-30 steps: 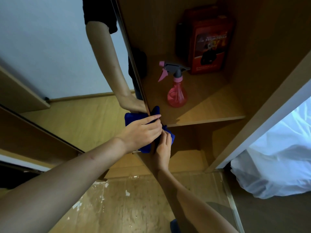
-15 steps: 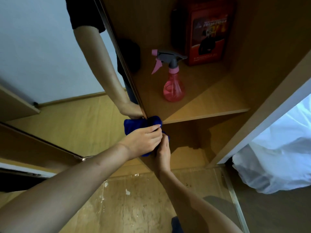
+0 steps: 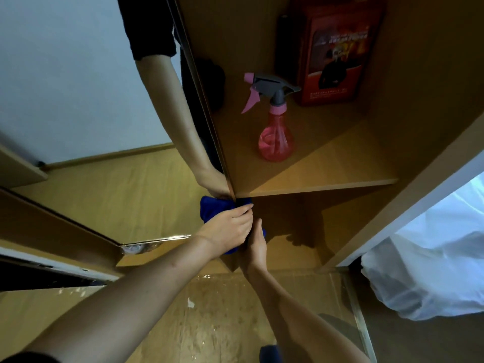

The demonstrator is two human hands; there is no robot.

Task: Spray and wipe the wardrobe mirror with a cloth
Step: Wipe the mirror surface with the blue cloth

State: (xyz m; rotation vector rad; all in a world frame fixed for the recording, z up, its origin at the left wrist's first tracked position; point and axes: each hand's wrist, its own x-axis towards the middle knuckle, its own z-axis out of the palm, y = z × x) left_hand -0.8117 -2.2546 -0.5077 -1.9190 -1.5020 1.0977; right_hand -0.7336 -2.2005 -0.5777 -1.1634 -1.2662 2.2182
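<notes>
The wardrobe mirror (image 3: 99,106) fills the left half of the view, and its thin edge runs down to the hands. A blue cloth (image 3: 211,209) is bunched at that edge, just below the shelf level. My left hand (image 3: 227,229) is shut on the cloth and presses it against the glass; its reflection (image 3: 212,182) meets it from above. My right hand (image 3: 256,247) reaches up from the lower right and grips the door's edge behind the cloth, its fingers partly hidden by the left hand. A pink spray bottle (image 3: 275,137) with a grey trigger head stands upright on the wardrobe shelf (image 3: 327,179).
A red box (image 3: 335,53) stands at the back of the same shelf, behind the bottle. White bedding (image 3: 432,258) lies at the right beyond the wardrobe's side panel. Scuffed wooden floor (image 3: 222,323) shows below the hands. A sliding track and a wooden panel are reflected at the lower left.
Both hands and the cloth have slid down the mirror's edge, from shelf height to just below the shelf. The spray bottle has stayed in place.
</notes>
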